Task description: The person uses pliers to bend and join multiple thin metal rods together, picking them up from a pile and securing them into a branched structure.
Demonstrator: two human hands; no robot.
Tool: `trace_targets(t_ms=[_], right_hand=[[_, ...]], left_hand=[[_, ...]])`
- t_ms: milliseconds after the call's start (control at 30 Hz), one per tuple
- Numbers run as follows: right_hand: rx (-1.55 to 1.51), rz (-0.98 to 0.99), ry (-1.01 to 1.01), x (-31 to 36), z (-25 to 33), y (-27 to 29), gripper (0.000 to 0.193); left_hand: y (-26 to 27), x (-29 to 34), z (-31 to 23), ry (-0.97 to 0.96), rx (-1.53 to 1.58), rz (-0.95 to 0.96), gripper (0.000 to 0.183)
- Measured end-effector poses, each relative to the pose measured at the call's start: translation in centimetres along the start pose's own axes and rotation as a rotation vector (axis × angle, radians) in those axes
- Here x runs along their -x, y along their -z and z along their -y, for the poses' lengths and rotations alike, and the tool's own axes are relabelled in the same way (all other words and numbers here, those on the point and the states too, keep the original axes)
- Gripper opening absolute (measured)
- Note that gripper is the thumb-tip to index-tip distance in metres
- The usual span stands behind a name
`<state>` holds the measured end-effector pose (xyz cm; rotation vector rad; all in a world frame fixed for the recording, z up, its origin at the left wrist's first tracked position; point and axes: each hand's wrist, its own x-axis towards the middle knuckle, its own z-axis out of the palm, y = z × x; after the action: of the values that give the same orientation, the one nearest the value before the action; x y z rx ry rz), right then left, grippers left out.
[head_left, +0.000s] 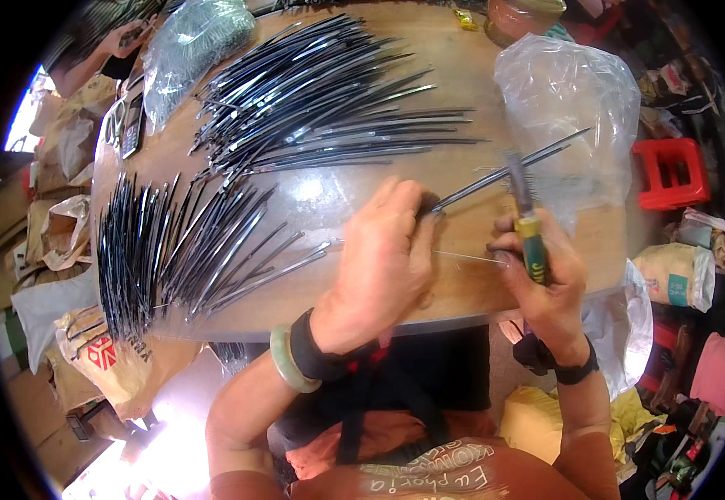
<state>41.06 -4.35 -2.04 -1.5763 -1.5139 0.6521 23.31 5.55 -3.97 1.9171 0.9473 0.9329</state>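
Observation:
My left hand (383, 258) is closed around a couple of thin black strips (504, 172), which stick out to the upper right over the table. In my right hand (556, 287) is a hand tool with a green and yellow handle (534, 257); its metal shaft points up, blurred, so its exact kind is unclear. A thin wire-like line (466, 256) runs from the left hand to the right fingertips. Beyond my left hand lies a large pile of black strips (296, 92). Another pile of black strips (170, 250) spreads over the table's left side.
On the wooden table (462, 292), a clear plastic bag (566, 92) lies far right, and a bag of small clear pieces (195, 54) far left. Beside it are a dark phone-like device (132, 125) and scissors (114, 123). A red stool (671, 173) stands right; another person's arm (95, 62) shows far left.

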Motion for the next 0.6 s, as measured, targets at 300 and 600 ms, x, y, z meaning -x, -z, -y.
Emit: trace_targets(t_ms=[300,600], right_hand=[[0.119,-0.066,0.071,1.3,2.1,0.4,0.015],[-0.132,-0.254,-0.161,2.2,-0.6,2.1,0.008]], left_hand=[[-0.3,0.0,-0.2,-0.009,-0.069,0.009,0.008],[3.8,-0.4,0.6,-0.071,-0.11,-0.185,0.011]])
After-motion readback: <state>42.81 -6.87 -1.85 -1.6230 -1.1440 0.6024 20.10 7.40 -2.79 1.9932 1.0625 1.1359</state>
